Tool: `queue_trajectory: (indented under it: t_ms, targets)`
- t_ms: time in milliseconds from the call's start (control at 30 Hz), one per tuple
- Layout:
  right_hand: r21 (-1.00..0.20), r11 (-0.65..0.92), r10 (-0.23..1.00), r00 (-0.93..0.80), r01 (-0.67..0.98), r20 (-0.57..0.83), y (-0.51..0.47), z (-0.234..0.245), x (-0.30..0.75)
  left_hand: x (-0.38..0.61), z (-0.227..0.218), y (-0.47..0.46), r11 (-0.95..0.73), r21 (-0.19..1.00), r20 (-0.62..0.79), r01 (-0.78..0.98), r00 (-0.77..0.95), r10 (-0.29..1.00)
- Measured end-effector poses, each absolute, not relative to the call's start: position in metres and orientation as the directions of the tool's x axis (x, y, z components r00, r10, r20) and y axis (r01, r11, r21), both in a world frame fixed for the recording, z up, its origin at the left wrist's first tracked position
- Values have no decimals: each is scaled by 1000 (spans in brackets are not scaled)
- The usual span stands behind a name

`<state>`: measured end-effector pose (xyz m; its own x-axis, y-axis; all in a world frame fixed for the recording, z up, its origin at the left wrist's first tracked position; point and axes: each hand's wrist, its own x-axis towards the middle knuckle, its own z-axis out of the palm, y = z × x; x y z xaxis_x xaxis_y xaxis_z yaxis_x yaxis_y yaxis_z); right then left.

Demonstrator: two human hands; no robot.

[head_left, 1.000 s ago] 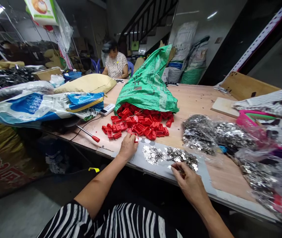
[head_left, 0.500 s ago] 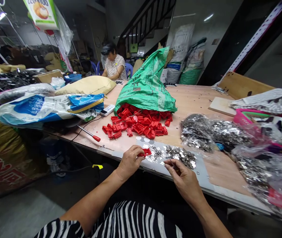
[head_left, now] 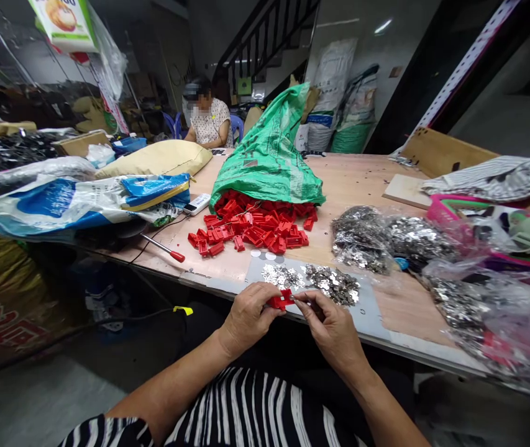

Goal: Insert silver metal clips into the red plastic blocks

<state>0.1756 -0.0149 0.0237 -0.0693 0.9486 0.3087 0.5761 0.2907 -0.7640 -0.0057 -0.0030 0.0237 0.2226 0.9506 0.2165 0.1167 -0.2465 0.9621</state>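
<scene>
Below the heap of red plastic parts (head_left: 250, 226), the left hand (head_left: 248, 320) pinches one red plastic part (head_left: 281, 300) in closed fingers; the right hand (head_left: 330, 326) pinches something too small to tell against its end, near silver metal pieces (head_left: 332, 285).

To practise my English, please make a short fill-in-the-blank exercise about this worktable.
1. The left hand and the right hand hold a small red plastic part above a ____ sheet.
2. Loose red plastic parts spill from a ____ woven sack.
3. Small silver metal pieces lie in ____ heaps on that sheet.

Answers: pale grey; green; two
</scene>
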Motion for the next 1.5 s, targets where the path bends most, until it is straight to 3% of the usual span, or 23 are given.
queue_trajectory:
  t_ms: [267,800,900,1000,1100,1200,1333,1500]
  targets:
    - [-749,319,938,-84,581,335,-25,15,183,-4,25,-13,-409,861,345,302,242,907]
    - [-766,360,929,-132,532,345,-35,12,189,4,23,-16,-521,796,457,310,257,851]
    - [-790,342,938,-128,509,323,-37,11,188,5,18,-15,-383,904,337,192,232,912]
    - [-812,326,944,-132,483,301,-41,11,185,7,15,-15,-70,994,87,-79,248,965]
    - [-828,319,947,-129,462,293,-43,11,183,7,16,-15,226,913,-108,-340,333,937]
    - [-839,300,954,-116,453,278,-44,13,183,6,16,-17,371,812,-190,-450,396,898]
    - [-844,279,960,-142,458,241,-45,17,180,7,12,-18,385,789,-196,-478,399,896]
    - [-824,258,966,-132,505,221,-45,19,176,13,4,-18,106,960,-41,-259,246,968]
